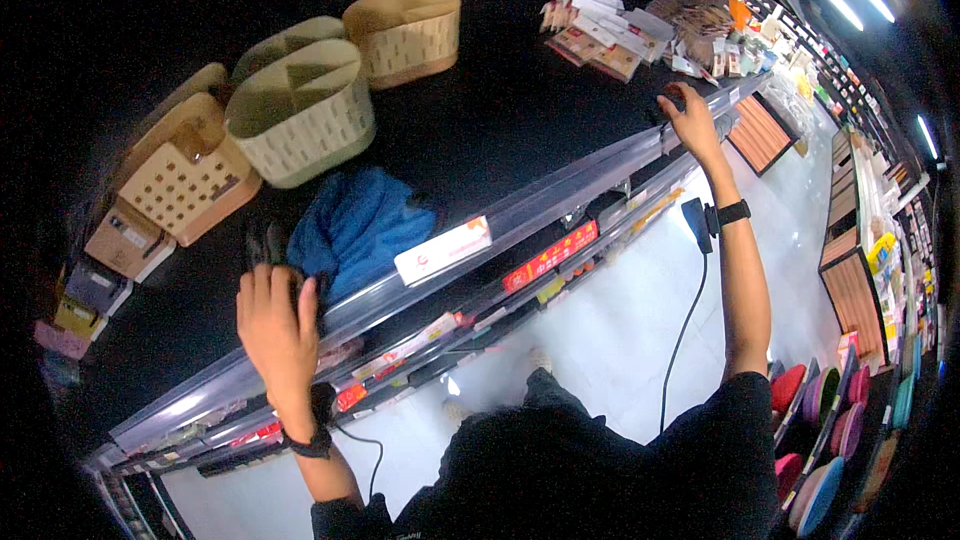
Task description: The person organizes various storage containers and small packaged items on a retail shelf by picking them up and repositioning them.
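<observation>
My left hand [277,322] is at the front edge of a dark shelf [480,142], back of the hand up and thumb apart from the fingers. Its fingertips bend out of sight, so any grip is hidden. Just beyond it lies a crumpled blue cloth [364,221], close to the thumb. Farther right, my right hand [691,120] hovers by the same shelf's front rail [600,165]. Its thumb and curled fingers are spread, and nothing is visible between them. Both wrists wear black straps, with a cabled device [697,225] on the right one.
Green [300,116] and tan [405,37] woven-look plastic baskets stand deeper on the shelf, with boxed goods [127,240] to their left. A pile of packaged items [600,30] lies at the right. Lower shelf tiers run below the rail. Across the aisle floor [600,315] is a wood-panelled display unit [855,300].
</observation>
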